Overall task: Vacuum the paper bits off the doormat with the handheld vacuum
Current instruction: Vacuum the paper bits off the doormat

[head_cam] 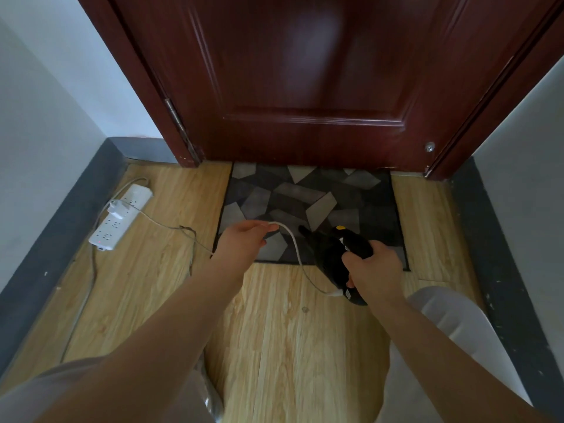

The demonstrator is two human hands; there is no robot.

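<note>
1. At far left a white power strip [121, 217] lies on the wooden floor [274, 331] near the dark baseboard, with a white plug adapter [117, 209] seated in one of its sockets and a small red light showing near its near end.
2. A thin white cable [293, 245] runs from the adapter across the floor toward the middle, rises to the left hand, and then curves down to the back end of the vacuum.
3. The left hand [244, 239] reaches forward over the near left corner of the doormat, its fingers and thumb pinching the white cable and lifting it off the floor.
4. The doormat [305, 196] is dark with grey angular patches and lies flat on the floor against the foot of the dark red door [305, 71]. No paper bits can be made out on it; the picture is too soft to tell.
5. The handheld vacuum [335, 254] is black with a yellow button on top. Its nozzle points forward and left over the near edge of the doormat, and its rear end hangs over the bare floor.
6. The right hand [374, 270] grips the vacuum's handle, fingers curled round it.
7. At the lower right a light-coloured trouser knee [451, 315] shows.
</note>
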